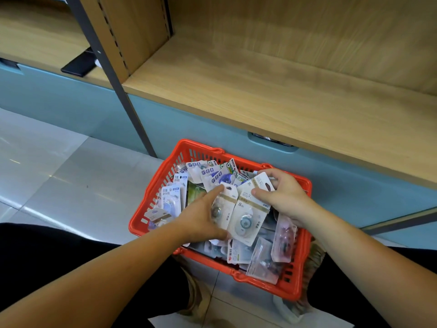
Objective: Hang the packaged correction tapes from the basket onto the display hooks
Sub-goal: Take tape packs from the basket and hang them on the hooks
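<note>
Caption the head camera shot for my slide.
Left hand and right hand grip packaged correction tapes in a red basket beside a wooden shelf.

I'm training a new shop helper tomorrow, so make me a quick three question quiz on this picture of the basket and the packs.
1. True or false: the basket stands on the wooden shelf.
2. The right hand has its thumb on a pack marked: A) 8m B) 5m C) 12m
3. Fill in: the basket's colour is ____.

Key: 1 false, it stands on the floor in front of the shelf. 2 A. 3 red.
</note>
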Motion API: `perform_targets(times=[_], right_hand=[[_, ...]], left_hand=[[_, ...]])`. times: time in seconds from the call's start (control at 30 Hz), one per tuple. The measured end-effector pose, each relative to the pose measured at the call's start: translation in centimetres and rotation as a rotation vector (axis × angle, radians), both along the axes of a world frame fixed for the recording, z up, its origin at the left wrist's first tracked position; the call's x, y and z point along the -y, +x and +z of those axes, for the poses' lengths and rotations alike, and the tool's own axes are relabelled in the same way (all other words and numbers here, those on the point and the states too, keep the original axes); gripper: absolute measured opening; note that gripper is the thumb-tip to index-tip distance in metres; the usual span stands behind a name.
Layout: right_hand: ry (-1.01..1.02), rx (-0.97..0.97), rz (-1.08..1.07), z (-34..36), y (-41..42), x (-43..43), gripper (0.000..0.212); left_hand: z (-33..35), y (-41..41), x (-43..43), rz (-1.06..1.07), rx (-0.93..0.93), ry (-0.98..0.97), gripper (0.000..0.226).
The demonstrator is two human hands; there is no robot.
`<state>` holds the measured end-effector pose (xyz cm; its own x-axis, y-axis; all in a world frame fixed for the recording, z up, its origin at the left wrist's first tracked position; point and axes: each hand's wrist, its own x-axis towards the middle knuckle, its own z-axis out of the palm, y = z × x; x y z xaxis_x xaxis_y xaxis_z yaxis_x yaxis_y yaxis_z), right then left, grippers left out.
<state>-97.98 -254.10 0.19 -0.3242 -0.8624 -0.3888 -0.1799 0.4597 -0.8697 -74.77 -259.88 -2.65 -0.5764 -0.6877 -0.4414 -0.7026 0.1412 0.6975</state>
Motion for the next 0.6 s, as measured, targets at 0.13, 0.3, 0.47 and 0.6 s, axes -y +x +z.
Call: perform_targets(times=[0.13, 0.3, 0.47, 0.6], right_hand=[[-0.052, 0.031, -0.036, 0.3, 0.0, 0.1, 0.019], [-0.118, 0.102, -0.085, 2.4, 1.0, 0.9, 0.008], [-0.253, 0.198, -0.199, 6.9, 1.8, 2.2, 0.009], [-0.355, 0.201, -0.23, 10.5, 3.3, 3.0, 0.012]], left_hand=[[1.0, -1.4, -0.4, 0.113, -0.171, -0.005, 0.128], [2.5, -2.8, -1.4, 0.163, -0.298, -0.007, 0.118], [5.6, -4.2, -0.3, 0.287, -0.52, -0.063, 0.101], [9.0, -4.9, 0.4, 0.348, -0.683, -0.118, 0.101]])
